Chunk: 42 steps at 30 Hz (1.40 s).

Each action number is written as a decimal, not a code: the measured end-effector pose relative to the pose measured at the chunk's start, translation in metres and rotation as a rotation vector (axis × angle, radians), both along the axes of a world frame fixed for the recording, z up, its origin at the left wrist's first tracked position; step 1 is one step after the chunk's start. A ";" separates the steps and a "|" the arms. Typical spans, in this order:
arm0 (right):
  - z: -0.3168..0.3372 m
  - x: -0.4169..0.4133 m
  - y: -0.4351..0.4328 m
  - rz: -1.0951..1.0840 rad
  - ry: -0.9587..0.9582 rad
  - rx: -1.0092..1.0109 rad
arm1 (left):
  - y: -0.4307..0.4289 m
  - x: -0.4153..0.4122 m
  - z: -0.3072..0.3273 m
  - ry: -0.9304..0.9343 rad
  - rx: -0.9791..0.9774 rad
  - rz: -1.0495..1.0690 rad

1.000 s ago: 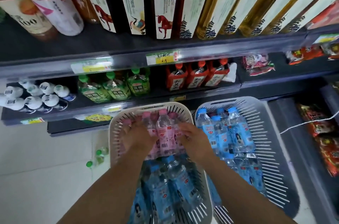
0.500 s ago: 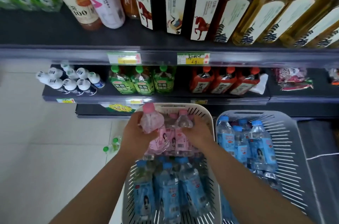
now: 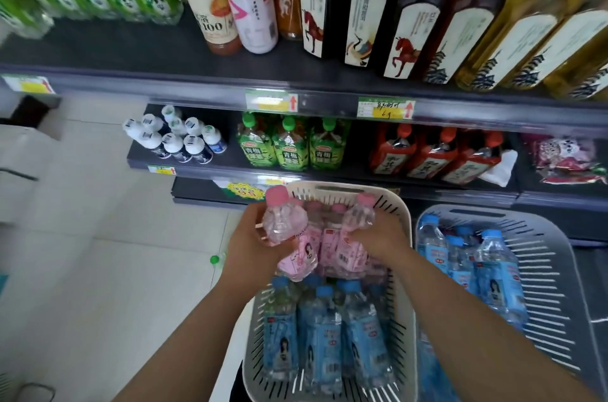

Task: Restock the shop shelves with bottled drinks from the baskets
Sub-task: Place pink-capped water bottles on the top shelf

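Pink bottle (image 3: pixel 285 227) now lifted out of the white basket (image 3: pixel 407 237), left grip (image 3: pixel 248 247) curled round it; right grip (image 3: pixel 378 237) wraps a second bottle (image 3: pixel 358 215), half raised (blue bottles (image 3: pixel 322 335) remain at 6 o'clock). Shelf (image 3: pixel 232 159) at 12 o'clock comes next, probably.

Single view: head-worn wide-angle cam, facing forward and steeply down, sitting right above the white basket (image 3: pixel 332 187). Forearms enter from the bottom edge. The left hand (image 3: pixel 246 240) and right hand (image 3: pixel 378 237) are near frame centre, close to the lens. The grey basket (image 3: pixel 539 256) is lower right, cut by the frame edge. The shelf unit faces the cam: upper shelf (image 3: pixel 131 46) across the top (lines bend, left end blurred), lower shelf (image 3: pixel 232 161) mid-frame. Tiled floor (image 3: pixel 98 253) on the left.
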State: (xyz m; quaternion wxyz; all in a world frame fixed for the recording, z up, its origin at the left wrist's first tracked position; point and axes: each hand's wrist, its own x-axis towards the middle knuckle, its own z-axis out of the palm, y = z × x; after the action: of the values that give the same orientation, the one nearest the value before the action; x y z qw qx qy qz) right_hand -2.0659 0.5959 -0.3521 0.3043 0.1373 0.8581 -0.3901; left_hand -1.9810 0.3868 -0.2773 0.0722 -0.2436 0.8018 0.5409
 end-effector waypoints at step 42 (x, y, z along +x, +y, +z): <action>0.466 0.069 -0.293 0.011 0.929 -0.332 | -0.323 0.069 0.372 0.672 0.119 0.096</action>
State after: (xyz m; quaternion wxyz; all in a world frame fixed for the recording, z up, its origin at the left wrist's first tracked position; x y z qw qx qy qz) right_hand -1.9967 0.3029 0.1135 -0.0905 -0.1061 0.8300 -0.5401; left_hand -1.9117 0.0638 0.0944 -0.2076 -0.0846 0.7353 0.6396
